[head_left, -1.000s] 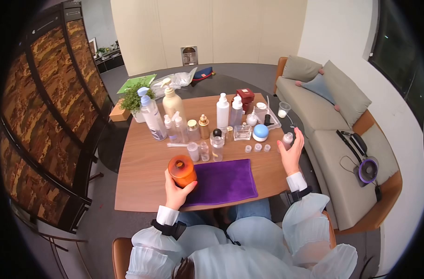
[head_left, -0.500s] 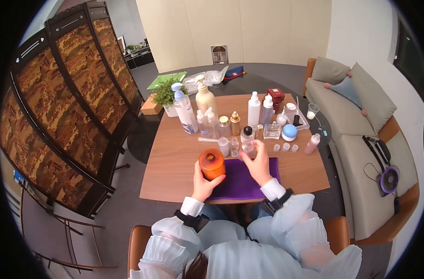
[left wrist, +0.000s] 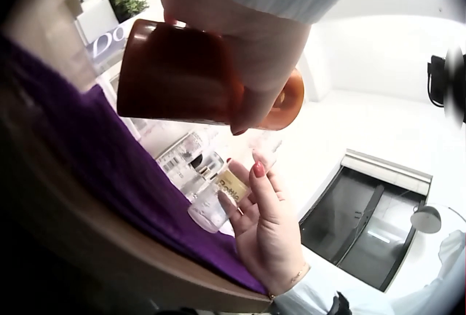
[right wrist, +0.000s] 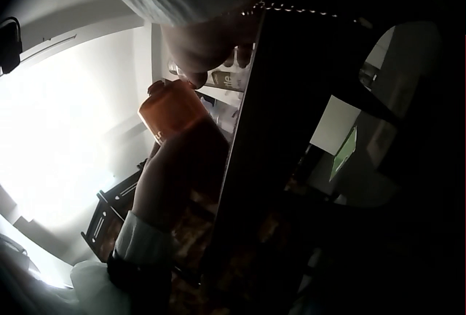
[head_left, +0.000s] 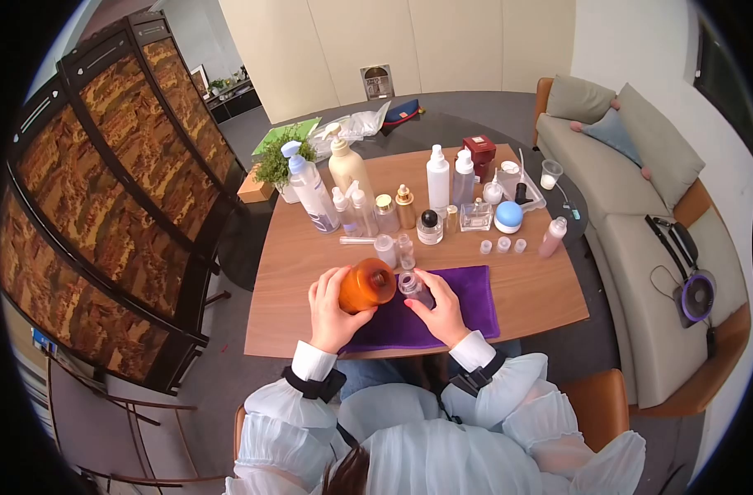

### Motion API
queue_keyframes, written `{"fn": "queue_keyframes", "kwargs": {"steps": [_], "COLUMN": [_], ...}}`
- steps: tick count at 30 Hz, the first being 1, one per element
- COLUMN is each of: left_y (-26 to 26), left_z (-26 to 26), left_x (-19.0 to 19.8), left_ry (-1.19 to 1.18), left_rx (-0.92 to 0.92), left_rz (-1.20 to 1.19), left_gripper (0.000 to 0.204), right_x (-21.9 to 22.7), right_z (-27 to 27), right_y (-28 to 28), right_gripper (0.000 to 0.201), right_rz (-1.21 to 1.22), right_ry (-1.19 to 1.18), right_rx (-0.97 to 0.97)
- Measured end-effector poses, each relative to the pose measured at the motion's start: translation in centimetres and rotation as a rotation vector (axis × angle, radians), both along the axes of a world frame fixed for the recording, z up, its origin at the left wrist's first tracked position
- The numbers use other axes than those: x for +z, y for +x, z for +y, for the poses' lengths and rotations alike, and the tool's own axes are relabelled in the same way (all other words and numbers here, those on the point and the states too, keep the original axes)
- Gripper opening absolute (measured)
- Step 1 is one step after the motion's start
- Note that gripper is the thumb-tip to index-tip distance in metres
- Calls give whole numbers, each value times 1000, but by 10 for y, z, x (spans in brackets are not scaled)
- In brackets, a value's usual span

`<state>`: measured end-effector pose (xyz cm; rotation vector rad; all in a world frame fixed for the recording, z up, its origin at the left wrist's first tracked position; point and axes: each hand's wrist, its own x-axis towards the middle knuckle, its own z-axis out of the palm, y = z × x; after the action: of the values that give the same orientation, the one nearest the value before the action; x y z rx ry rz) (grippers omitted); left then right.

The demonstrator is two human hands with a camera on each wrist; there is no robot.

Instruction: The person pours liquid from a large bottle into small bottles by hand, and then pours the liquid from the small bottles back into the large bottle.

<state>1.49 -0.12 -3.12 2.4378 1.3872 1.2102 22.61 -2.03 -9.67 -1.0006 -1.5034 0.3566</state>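
In the head view, my left hand grips an amber bottle over the purple cloth. The bottle leans to the right, its open neck facing a small clear bottle. My right hand holds that clear one, uncapped and close beside the amber neck. From the left wrist, the amber bottle lies nearly sideways, and the labelled clear bottle sits in the fingers below it. The right wrist view is dark, with the amber bottle near the right hand.
Beyond the cloth stand a frosted jar, a black-capped bottle, a blue-lidded jar and several pump bottles. Three small caps lie on the right, near a pink bottle. A potted plant stands at the back left.
My right hand has released the pink bottle at the right, come to the middle and picked up the clear bottle. The amber bottle, upright before, now tilts toward it.
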Motion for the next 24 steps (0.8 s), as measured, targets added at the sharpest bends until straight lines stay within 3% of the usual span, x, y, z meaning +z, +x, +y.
{"fn": "queue_keyframes", "kwargs": {"steps": [7, 24], "left_y": [-13, -9], "left_z": [-1, 0], "left_x": [26, 59], "left_ry": [97, 154], "left_rx": [7, -27], "left_rz": [273, 468], "left_gripper": [74, 72], "right_x": [4, 4], "right_z": [-3, -2], "right_y": [1, 2], "right_gripper": [57, 57], "right_rz": [-81, -123], "right_ry": [26, 62], "right_rx": [59, 37]}}
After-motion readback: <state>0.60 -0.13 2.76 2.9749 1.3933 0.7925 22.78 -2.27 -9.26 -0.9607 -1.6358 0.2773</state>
